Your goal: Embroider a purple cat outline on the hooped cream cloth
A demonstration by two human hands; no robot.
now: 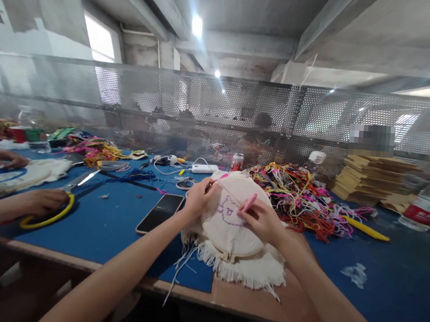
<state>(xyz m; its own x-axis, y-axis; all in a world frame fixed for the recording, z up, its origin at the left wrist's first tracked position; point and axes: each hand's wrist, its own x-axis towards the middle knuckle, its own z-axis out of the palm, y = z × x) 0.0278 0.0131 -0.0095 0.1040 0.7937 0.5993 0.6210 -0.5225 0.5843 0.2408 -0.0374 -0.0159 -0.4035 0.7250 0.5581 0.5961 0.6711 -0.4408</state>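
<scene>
An embroidery hoop [243, 245] with cream cloth stretched in it lies at the table's front edge, its fringed border hanging around it. Purple lines on the cloth [210, 225] outline a small figure. Over its middle, my right hand [264, 219] is closed around a pink punch needle [249, 202], fingertips close to the cloth. My left hand [200, 195] pinches a thin strand of yarn [229, 193] at the hoop's upper left rim. The strand runs slantwise across the cloth toward my right hand. The punch needle's tip is hidden behind my fingers.
Left of the hoop lies a phone [160, 214]. Beyond are a white power strip [204, 168], a can [237, 162] and tangled yarn [290, 192]. At right are a yellow tool [368, 228], a bottle [425, 205] and stacked brown paper [372, 181]. A co-worker's hand [48, 201] holds yellow-handled scissors [70, 204].
</scene>
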